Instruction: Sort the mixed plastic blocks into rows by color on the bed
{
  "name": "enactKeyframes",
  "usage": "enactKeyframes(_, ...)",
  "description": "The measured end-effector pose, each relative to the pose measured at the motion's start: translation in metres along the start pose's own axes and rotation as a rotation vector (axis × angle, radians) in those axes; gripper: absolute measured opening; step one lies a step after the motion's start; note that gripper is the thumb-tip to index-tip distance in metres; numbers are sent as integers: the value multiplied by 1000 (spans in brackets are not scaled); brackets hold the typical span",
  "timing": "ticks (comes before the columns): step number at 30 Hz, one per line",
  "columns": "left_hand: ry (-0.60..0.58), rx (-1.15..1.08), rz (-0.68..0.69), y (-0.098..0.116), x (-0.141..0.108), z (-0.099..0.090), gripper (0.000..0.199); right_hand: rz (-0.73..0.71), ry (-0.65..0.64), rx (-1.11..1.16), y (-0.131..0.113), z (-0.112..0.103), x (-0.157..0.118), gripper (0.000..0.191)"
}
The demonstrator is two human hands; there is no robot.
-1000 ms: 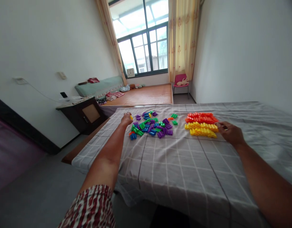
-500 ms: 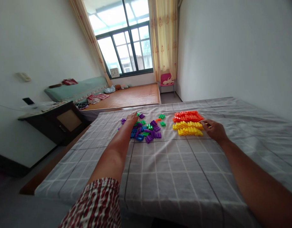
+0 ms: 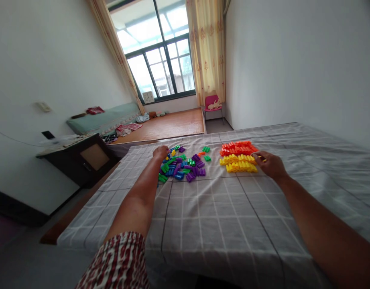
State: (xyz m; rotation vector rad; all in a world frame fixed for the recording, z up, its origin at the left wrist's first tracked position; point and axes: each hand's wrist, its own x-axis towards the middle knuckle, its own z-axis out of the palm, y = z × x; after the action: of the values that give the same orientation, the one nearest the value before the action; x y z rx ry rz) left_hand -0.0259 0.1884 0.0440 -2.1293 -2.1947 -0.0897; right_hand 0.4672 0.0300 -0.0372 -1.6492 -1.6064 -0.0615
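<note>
My left hand [image 3: 161, 152] is at the far left edge of a mixed pile of small ribbed plastic pieces. Its fingers are curled together, and whatever they hold is hidden. In the pile are purple pieces [image 3: 199, 171], green pieces [image 3: 163, 178] and blue pieces [image 3: 179, 175], with a yellow piece [image 3: 173, 153] near my left fingers. My right hand [image 3: 271, 163] has its fingers pinched at the right end of neat rows. Those rows are red-orange pieces [image 3: 237, 148] behind yellow pieces [image 3: 241, 167]. What sits between the right fingertips is too small to make out.
A grey checked cloth [image 3: 215, 216] covers the table. Two green pieces [image 3: 206, 149] and an orange piece [image 3: 201, 153] lie between pile and rows. Beyond stand a bed [image 3: 175, 123] and a pink chair [image 3: 212, 102]. A dark cabinet [image 3: 94, 158] is at the left.
My left hand has moved left across the pile to its far left edge, uncovering green pieces and a yellow one. My right hand stays at the rows. The view has shifted slightly.
</note>
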Motion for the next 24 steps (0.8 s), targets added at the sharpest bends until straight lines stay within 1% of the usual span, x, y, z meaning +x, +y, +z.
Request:
enactKeyframes(4, -43, 10, -36, 22, 8, 10, 33, -9, -6, -6, 3, 0, 1, 31)
enactKeyframes(7, -88, 17, -62, 31, 11, 12, 31, 5, -4, 6, 2, -3, 2, 31)
enactKeyframes(9, -65, 1, -68, 36, 10, 8, 31, 7, 2, 12, -3, -6, 2, 31)
enactKeyframes(11, 11, -70, -10, 49, 2, 0, 30, 12, 9, 37, -10, -9, 3, 30)
enactKeyframes(13, 73, -241, 150, 74, -15, -6, 29, 32, -3, 114, -18, -10, 2, 31)
enactKeyframes(14, 76, -363, 275, 92, -28, -8, 30, 39, -28, 179, -23, -10, 2, 31)
enactKeyframes(16, 27, -614, 498, 134, -60, -8, 32, 34, -129, 343, -34, -8, -1, 36)
enactKeyframes(18, -32, -777, 674, 178, -94, -3, 31, 2, -273, 501, -45, -6, -4, 42)
enactKeyframes(20, -71, -877, 755, 214, -121, 4, 29, -45, -406, 603, -54, -5, -8, 45)
enactKeyframes(21, -90, -920, 783, 227, -130, 8, 28, -72, -449, 627, -56, -5, -9, 45)
enactKeyframes(22, -98, -951, 790, 236, -136, 12, 26, -96, -468, 635, -56, -6, -9, 45)
enactKeyframes(24, -61, -980, 729, 244, -140, 20, 23, -116, -429, 615, -49, -9, -7, 41)
